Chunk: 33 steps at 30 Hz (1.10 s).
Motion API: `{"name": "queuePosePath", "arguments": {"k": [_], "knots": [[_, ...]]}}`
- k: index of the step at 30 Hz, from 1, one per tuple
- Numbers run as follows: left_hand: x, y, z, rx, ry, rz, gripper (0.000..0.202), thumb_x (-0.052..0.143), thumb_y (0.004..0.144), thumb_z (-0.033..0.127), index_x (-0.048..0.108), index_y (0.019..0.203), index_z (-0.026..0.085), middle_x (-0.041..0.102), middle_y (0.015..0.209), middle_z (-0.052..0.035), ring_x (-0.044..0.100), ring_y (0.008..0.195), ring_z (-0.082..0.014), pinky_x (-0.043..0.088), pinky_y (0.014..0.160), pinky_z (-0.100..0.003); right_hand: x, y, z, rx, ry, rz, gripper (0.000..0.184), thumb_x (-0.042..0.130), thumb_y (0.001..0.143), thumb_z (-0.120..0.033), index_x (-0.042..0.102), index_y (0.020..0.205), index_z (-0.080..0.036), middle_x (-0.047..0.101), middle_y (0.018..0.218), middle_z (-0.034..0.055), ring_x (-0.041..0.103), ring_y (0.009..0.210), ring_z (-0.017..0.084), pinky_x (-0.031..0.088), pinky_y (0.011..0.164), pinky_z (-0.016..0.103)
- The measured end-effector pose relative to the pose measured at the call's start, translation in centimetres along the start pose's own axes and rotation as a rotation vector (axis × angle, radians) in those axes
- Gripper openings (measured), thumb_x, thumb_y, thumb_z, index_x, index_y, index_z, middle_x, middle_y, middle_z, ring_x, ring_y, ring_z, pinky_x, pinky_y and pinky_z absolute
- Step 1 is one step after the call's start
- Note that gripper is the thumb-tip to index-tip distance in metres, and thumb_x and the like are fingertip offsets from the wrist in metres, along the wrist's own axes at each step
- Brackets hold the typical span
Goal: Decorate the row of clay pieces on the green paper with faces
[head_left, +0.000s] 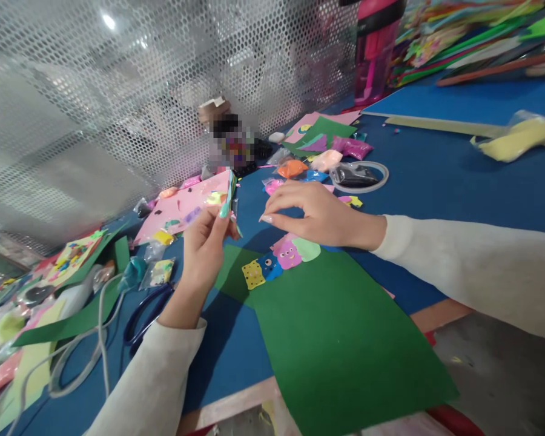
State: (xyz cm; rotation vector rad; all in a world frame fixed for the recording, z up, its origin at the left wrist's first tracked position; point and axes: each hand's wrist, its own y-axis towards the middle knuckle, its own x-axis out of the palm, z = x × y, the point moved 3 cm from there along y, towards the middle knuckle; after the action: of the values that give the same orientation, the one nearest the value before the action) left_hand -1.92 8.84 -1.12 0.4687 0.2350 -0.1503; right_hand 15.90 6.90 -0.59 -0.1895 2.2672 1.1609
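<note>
My left hand (206, 251) pinches a thin layered sheet (231, 191), seen edge-on with green and whitish edges, between thumb and fingers. Teal colour shows at the thumb tip. Opposite it, my right hand (306, 212) hovers with thumb and forefinger tips together; whatever they may hold is too small to make out. Below both hands lies a green paper sheet (340, 333). Along its top edge sit clay pieces in a row: a yellow dotted square (253, 274), a blue one-eyed figure (269, 265), a pink face (289, 251) and a pale green piece (307, 249).
Dark blue scissors (148, 315) and a grey cable (102, 321) lie left on the blue table (436, 181). Pink paper (186, 206) and several clay packets (293, 168) are further back. A pink bottle (376, 54) stands by the perforated metal screen (277, 54).
</note>
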Motion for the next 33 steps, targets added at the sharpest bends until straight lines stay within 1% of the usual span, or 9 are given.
{"name": "queuePosePath", "arguments": {"k": [5,10,15,19,23,26,28,31,33], "knots": [[0.3,-0.2,-0.1,-0.045,-0.029,-0.018,0.036,0.053,0.082,0.038,0.042,0.055,0.017,0.045,0.048,0.0043,0.043,0.046,-0.0061,0.038,0.047,-0.019,0.3,-0.1,-0.6,0.171,0.198,-0.063,0.016,0.053,0.081,-0.015,0.068,0.079,-0.009,0.066,0.078,0.0062,0.057,0.071,0.013,0.042,0.067,0.025],[0.5,-0.5,-0.2,-0.080,-0.033,-0.045,0.039,0.054,0.078,0.049,0.053,0.056,0.016,0.051,0.048,0.0021,0.048,0.045,-0.0076,0.042,0.047,-0.021,0.8,-0.3,-0.2,0.339,0.335,-0.095,0.019,0.052,0.082,-0.022,0.068,0.083,-0.012,0.065,0.073,0.0033,0.055,0.063,0.011,0.038,0.056,0.022],[0.5,-0.6,-0.5,-0.114,-0.005,-0.052,0.029,0.064,0.072,0.044,0.068,0.075,0.015,0.065,0.062,-0.0025,0.060,0.057,-0.0118,0.051,0.056,-0.025,0.9,-0.3,0.0,0.329,0.323,-0.096,0.021,0.051,0.082,-0.022,0.069,0.080,-0.010,0.062,0.068,0.0026,0.050,0.057,0.010,0.034,0.050,0.022],[0.6,-0.6,-0.5,-0.095,0.042,-0.012,0.025,0.067,0.069,0.037,0.070,0.083,0.016,0.070,0.073,-0.0044,0.062,0.060,-0.0122,0.053,0.058,-0.025,0.6,-0.2,0.2,0.330,0.295,-0.075,0.022,0.050,0.083,-0.022,0.069,0.080,-0.010,0.064,0.069,0.0034,0.052,0.059,0.011,0.034,0.051,0.023],[0.7,-0.6,-0.3,-0.052,0.088,0.026,0.024,0.070,0.066,0.033,0.070,0.083,0.016,0.071,0.071,-0.0047,0.063,0.058,-0.0126,0.054,0.057,-0.025,0.4,0.0,0.4,0.342,0.248,-0.068,0.019,0.053,0.081,-0.020,0.069,0.078,-0.010,0.065,0.069,0.0040,0.055,0.062,0.012,0.038,0.055,0.023],[0.7,-0.7,0.0,-0.017,0.145,0.025,0.019,0.072,0.064,0.030,0.071,0.076,0.016,0.070,0.064,-0.0037,0.062,0.053,-0.0121,0.053,0.053,-0.023,0.5,-0.1,0.2,0.340,0.249,-0.065,0.017,0.054,0.079,-0.019,0.069,0.083,-0.011,0.067,0.077,0.0051,0.059,0.070,0.014,0.043,0.063,0.025],[0.7,-0.8,0.1,0.011,0.192,0.025,0.017,0.072,0.064,0.029,0.071,0.075,0.016,0.069,0.063,-0.0032,0.062,0.052,-0.0122,0.053,0.052,-0.022,0.6,-0.3,-0.2,0.268,0.243,-0.071,0.018,0.054,0.079,-0.018,0.068,0.089,-0.011,0.067,0.087,0.0067,0.060,0.078,0.015,0.045,0.070,0.026],[0.4,-0.9,0.2,0.068,0.277,0.036,0.017,0.069,0.068,0.030,0.070,0.079,0.016,0.070,0.068,-0.0038,0.064,0.056,-0.0133,0.054,0.055,-0.023,0.8,-0.6,-0.9,0.156,0.195,-0.096,0.026,0.055,0.079,-0.017,0.064,0.102,-0.012,0.065,0.100,0.0082,0.059,0.088,0.017,0.045,0.076,0.028],[0.2,-1.0,0.2,0.127,0.352,0.041,0.017,0.066,0.072,0.030,0.070,0.081,0.017,0.071,0.069,-0.0039,0.065,0.057,-0.0135,0.053,0.055,-0.023,1.0,-0.8,-1.1,0.168,0.197,-0.129,0.032,0.056,0.079,-0.017,0.060,0.110,-0.012,0.063,0.105,0.0087,0.059,0.090,0.017,0.046,0.076,0.028]]}}
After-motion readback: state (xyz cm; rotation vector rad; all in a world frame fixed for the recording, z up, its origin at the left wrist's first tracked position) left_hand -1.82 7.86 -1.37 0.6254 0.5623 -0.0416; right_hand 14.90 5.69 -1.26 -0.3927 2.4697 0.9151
